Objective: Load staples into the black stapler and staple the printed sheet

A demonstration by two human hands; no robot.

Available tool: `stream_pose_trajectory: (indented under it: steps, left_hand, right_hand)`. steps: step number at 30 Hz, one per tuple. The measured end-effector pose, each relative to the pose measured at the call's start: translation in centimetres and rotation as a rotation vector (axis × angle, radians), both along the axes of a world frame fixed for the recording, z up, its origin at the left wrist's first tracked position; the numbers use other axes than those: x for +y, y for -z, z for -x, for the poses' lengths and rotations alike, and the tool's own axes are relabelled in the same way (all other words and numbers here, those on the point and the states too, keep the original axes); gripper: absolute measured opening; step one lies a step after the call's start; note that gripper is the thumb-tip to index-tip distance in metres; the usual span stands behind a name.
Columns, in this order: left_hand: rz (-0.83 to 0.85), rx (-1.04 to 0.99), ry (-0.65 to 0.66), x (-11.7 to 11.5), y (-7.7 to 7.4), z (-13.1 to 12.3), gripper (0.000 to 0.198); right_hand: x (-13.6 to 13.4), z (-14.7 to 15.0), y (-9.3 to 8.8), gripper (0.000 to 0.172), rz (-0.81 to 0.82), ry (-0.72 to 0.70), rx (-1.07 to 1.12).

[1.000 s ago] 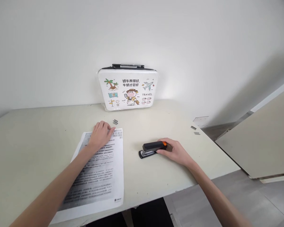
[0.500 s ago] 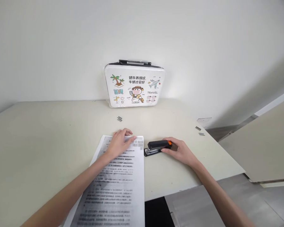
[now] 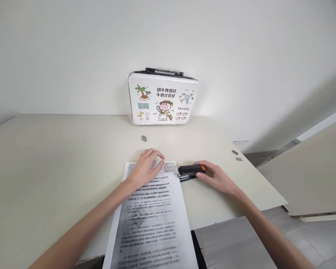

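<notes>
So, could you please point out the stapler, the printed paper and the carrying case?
Stapler (image 3: 189, 170), head view: black top arm.
Printed paper (image 3: 152, 220), head view: text area.
Carrying case (image 3: 162, 98), head view: decorated front.

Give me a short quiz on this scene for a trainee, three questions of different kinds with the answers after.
1. Which hand holds the stapler?
2. True or false: the case stands upright at the back of the table.
3. As seen in the picture, the stapler's front end is at which edge of the paper? A) left; B) right; C) bottom

Key:
1. The right hand.
2. True.
3. B, near the top corner.
</notes>
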State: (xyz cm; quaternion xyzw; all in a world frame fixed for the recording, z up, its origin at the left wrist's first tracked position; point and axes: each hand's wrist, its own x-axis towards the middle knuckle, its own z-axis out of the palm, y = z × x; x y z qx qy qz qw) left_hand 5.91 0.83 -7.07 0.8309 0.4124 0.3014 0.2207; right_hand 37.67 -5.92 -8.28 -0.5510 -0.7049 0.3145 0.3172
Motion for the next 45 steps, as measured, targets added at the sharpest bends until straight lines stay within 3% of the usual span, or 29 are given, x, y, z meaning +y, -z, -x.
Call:
stream_pose_trajectory:
  steps: [4,9,16,25,31,45]
  left_hand:
    - [-0.030,0.090,0.350,-1.3,-1.1,1.7,0.020]
    - [-0.039,0.244,0.492,-3.1,-0.6,1.9,0.045]
    - [-0.053,0.269,0.465,-4.6,0.4,1.3,0.050]
    - [-0.112,0.302,0.432,-5.4,1.3,0.7,0.051]
    - [-0.156,0.299,0.423,-5.4,1.8,0.7,0.051]
    - [-0.181,0.302,0.419,-5.5,1.8,0.7,0.050]
  right_hand:
    - [0.7,0.7,-1.9,0.040,0.015,0.054,-0.014]
    - [2.1,3.9,-4.3,0.044,-0.039,0.024,-0.150]
    - [3.9,7.9,-4.4,0.058,0.068,-0.038,-0.304]
    - [3.5,8.9,-4.6,0.069,0.173,0.017,-0.337]
    - [3.4,9.6,-4.9,0.062,0.178,0.070,-0.422]
    - [3.3,10.5,-4.5,0.050,0.083,0.009,-0.584]
